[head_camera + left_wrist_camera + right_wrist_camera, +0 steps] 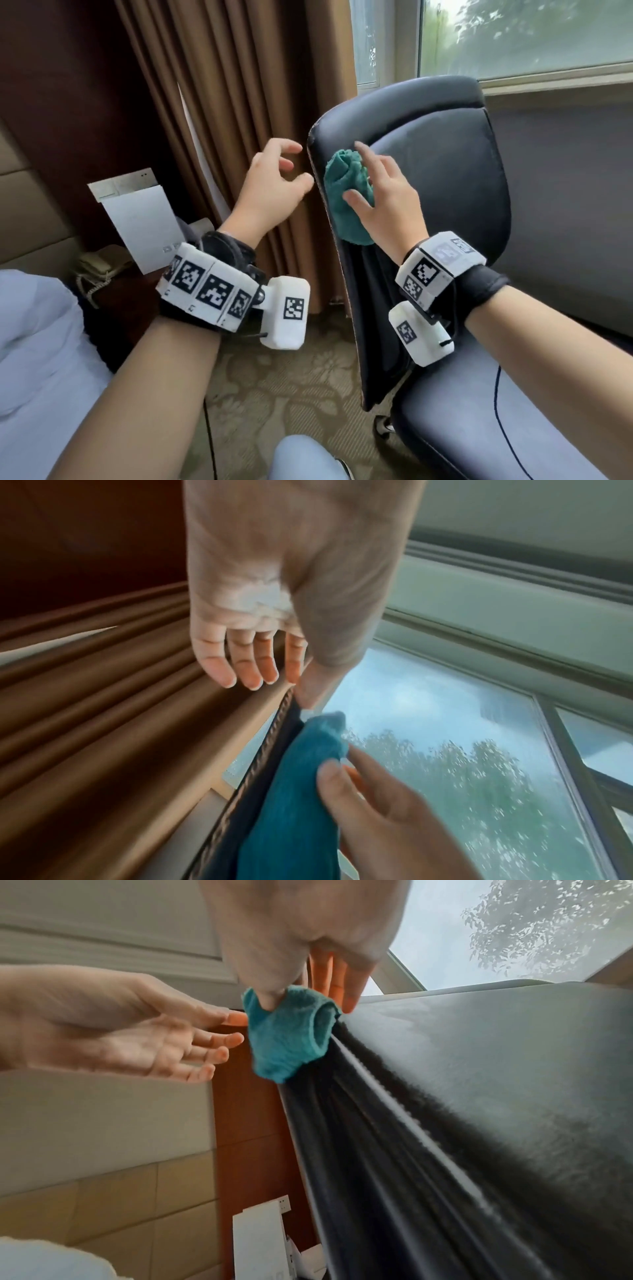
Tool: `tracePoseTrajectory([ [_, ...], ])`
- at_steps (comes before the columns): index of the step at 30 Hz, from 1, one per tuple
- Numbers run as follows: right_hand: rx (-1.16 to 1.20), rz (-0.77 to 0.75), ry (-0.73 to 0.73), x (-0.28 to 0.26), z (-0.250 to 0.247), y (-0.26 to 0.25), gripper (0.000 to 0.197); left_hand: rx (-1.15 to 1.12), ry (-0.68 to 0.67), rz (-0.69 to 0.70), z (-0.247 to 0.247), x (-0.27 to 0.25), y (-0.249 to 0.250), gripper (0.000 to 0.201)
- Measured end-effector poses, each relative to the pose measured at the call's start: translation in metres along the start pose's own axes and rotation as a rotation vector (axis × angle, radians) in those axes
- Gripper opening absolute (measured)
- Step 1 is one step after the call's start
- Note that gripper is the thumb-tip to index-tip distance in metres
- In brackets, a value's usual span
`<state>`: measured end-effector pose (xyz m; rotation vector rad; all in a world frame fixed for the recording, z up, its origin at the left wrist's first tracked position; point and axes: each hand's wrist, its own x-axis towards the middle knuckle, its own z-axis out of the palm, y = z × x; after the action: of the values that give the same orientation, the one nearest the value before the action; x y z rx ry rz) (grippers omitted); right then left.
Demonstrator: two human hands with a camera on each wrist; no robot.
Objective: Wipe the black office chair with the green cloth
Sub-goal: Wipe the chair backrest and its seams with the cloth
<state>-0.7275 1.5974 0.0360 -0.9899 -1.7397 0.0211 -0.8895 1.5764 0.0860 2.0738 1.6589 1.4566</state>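
Observation:
The black office chair point(445, 178) stands by the window, its backrest turned edge-on to me. A bunched green cloth point(346, 195) lies over the backrest's left edge. My right hand point(376, 181) holds it there, the thumb dug into the cloth point(291, 1034) and the fingers straight along the chair's front face point(479, 1069). My left hand point(274, 181) hovers just left of the backrest edge with its fingers loosely curled and holding nothing. Its thumb tip is close to the edge; I cannot tell if it touches. The cloth point(301, 777) hangs down the chair's rim.
Brown curtains point(222, 85) hang right behind the left hand. A bed with a white sheet point(34, 359) is at the left, beside a nightstand with a telephone point(99, 267) and a white card point(144, 226). A thin cable point(496, 394) crosses the chair seat. Patterned carpet point(274, 377) lies below.

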Motion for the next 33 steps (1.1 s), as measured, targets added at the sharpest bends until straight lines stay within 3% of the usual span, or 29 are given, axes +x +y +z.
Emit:
tracePoseTrajectory([
  [4,-0.158,-0.153,0.095,-0.006,0.011,-0.009,0.042,0.074,0.019,0.112,-0.006,0.02,0.001,0.044],
  [8,-0.269,-0.264,0.04,-0.017,0.022,0.005,0.058,0.408,-0.063,0.303,-0.006,0.031,0.003,0.053],
  [11,-0.308,-0.376,0.075,-0.024,0.018,0.021,0.04,0.594,-0.155,0.364,-0.007,0.031,0.0,0.051],
  [14,-0.333,-0.446,-0.012,-0.043,0.011,0.039,0.029,0.606,-0.163,0.36,-0.008,0.028,-0.001,0.052],
  [17,-0.209,-0.363,-0.022,-0.054,-0.009,0.041,0.027,0.584,-0.16,0.356,-0.005,0.024,0.0,0.055],
  [19,-0.081,-0.204,0.082,-0.044,-0.022,0.035,0.032,0.573,-0.156,0.355,-0.004,0.023,0.001,0.057],
  [21,-0.053,-0.149,0.187,-0.024,-0.028,0.026,0.036,0.57,-0.157,0.343,-0.004,0.024,0.001,0.06],
  [23,-0.104,-0.208,0.163,-0.004,-0.023,0.016,0.039,0.567,-0.157,0.343,-0.004,0.023,0.001,0.063],
  [26,-0.146,-0.227,-0.006,0.007,-0.001,0.01,0.043,0.562,-0.153,0.342,-0.004,0.023,0.001,0.064],
  [30,-0.15,-0.307,0.045,-0.016,0.011,0.022,0.026,0.54,-0.155,0.325,-0.004,0.021,-0.001,0.066],
  [33,-0.193,-0.32,-0.002,-0.038,0.0,0.034,0.024,0.518,-0.159,0.307,-0.001,0.019,0.001,0.069],
])
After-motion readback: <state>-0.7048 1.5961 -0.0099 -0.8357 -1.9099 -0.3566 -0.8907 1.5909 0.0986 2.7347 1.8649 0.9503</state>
